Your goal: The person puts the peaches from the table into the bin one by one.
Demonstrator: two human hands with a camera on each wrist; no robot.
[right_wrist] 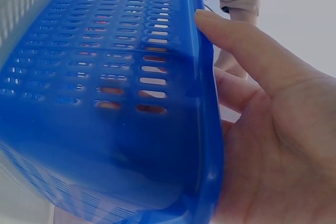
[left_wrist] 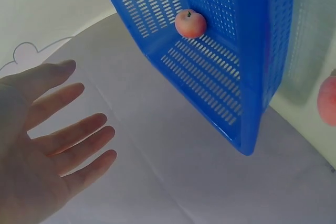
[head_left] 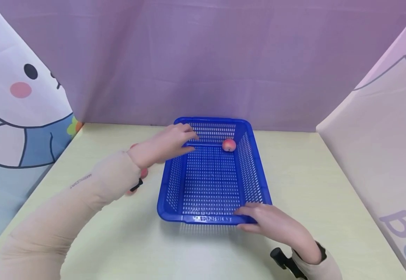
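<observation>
A blue plastic basket (head_left: 206,219) with slotted walls stands on the table. One pinkish-red apple (head_left: 229,145) lies inside it, by the far right corner; the left wrist view also shows this apple (left_wrist: 190,23) with its stem. Over the basket's far left rim hovers my left hand (head_left: 168,142), fingers spread and nothing in its palm. My right hand (head_left: 272,221) grips the rim at the near right corner. From the right wrist view, the thumb presses the rim's outer side and the other fingers reach inside.
Several more apples (head_left: 144,172) lie on the table left of the basket, partly covered by my left forearm. The pale yellow table (head_left: 293,167) meets a purple cloth backdrop (head_left: 216,58) behind. Printed panels flank it on both sides.
</observation>
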